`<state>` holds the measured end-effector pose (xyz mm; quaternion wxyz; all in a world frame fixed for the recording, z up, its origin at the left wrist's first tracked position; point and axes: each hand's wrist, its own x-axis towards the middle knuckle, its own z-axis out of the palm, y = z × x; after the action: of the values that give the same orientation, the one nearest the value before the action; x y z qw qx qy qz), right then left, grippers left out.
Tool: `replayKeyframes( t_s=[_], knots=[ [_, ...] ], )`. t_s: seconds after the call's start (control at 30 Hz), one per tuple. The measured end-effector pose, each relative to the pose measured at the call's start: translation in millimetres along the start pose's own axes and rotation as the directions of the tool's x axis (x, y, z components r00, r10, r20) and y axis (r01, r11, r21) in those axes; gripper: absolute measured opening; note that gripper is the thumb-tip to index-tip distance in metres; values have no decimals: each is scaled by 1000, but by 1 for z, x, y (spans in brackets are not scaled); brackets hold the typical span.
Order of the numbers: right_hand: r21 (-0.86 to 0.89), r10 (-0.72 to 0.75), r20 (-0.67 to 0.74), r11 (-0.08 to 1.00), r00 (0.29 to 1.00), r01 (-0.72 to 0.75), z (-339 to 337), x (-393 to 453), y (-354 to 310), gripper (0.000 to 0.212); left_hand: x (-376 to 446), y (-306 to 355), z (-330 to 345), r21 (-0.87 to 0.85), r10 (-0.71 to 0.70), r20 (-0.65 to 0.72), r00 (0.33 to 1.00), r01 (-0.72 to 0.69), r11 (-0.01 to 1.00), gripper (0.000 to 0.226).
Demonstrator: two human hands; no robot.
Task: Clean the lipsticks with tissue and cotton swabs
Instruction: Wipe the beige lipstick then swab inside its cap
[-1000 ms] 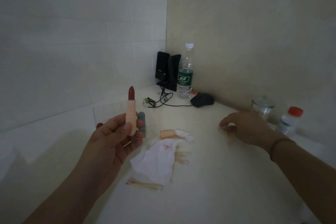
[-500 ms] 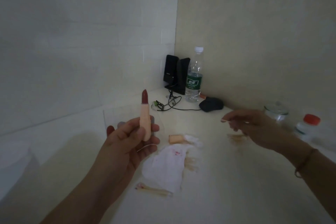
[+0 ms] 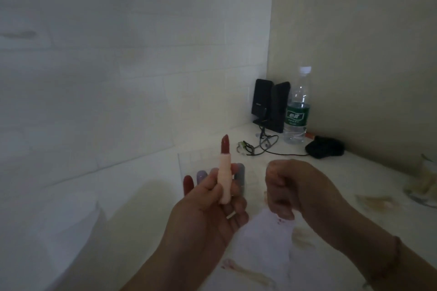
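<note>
Our left hand (image 3: 208,210) pinches the opened lipstick (image 3: 224,170) upright above the table, red tip exposed for wiping. Our right hand (image 3: 295,186) curls beside it over the stained tissue (image 3: 262,243); whether it holds a swab, we cannot tell.

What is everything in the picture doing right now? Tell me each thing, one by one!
Lipstick: uncapped, red tip up, upright in the left hand.
Right hand: fingers curled; what it holds is too blurred to tell.
Tissue: lying crumpled on the table, stained red.
Used cotton swabs: lying flat, red-tipped.
Water bottle: upright, capped.
Black speakers: standing in the corner.
</note>
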<state>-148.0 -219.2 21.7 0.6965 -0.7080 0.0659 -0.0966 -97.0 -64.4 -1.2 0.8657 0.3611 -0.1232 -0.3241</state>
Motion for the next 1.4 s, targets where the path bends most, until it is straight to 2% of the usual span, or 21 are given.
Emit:
replayKeyframes(
  t_s=[0.07,0.13,0.2,0.27,0.37,0.43,0.53,0.67,0.77,0.87,0.93,1.0,1.07,1.23,1.4],
  knots=[
    [-42,-114,-31,993,993,112,-2,-3,11,42,0,0,0,-2,-11,2,1000,11,1000,31],
    [-160,-279,-15,948,960,274,-8,-5,18,40,0,0,0,14,-14,-23,1000,14,1000,30],
    [-362,-389,14,857,921,367,-16,-7,24,38,0,-1,1,57,-13,-42,999,16,998,25],
    [-523,-460,17,752,888,400,-19,-7,26,43,0,-3,1,92,-21,-49,999,26,995,21],
    [-506,-508,47,730,860,459,-15,-10,28,43,-2,-6,1,103,-10,-31,999,13,995,6],
    [-552,-543,94,669,834,498,-12,-11,31,38,-3,-6,0,110,16,-31,999,-12,994,9],
    [-636,-563,116,591,818,496,-9,-14,29,27,-3,-5,-1,152,64,-42,997,-57,987,7],
    [-626,-577,95,599,811,500,-7,-16,29,25,-2,-6,-1,218,110,-81,991,-90,972,12],
    [-640,-586,91,585,805,498,-8,-17,28,26,-3,-4,0,213,124,-99,987,-101,972,6],
    [-649,-601,56,585,798,486,-9,-17,25,24,-4,-2,0,170,78,-81,994,-63,983,5],
    [-638,-613,27,598,790,486,-10,-17,24,24,-6,-1,0,112,7,-57,998,-1,994,12],
    [-627,-629,30,594,777,505,-9,-18,23,25,-7,0,1,57,-65,-28,997,66,996,20],
    [-615,-632,36,597,774,515,-8,-19,23,23,-8,-1,1,26,-110,6,994,109,994,18],
    [-629,-611,55,593,790,502,-7,-19,26,16,-8,-5,1,54,-126,24,992,125,991,13],
    [-625,-599,86,590,796,511,-7,-20,25,9,-7,-7,0,61,-118,22,993,116,991,22]
  ],
)
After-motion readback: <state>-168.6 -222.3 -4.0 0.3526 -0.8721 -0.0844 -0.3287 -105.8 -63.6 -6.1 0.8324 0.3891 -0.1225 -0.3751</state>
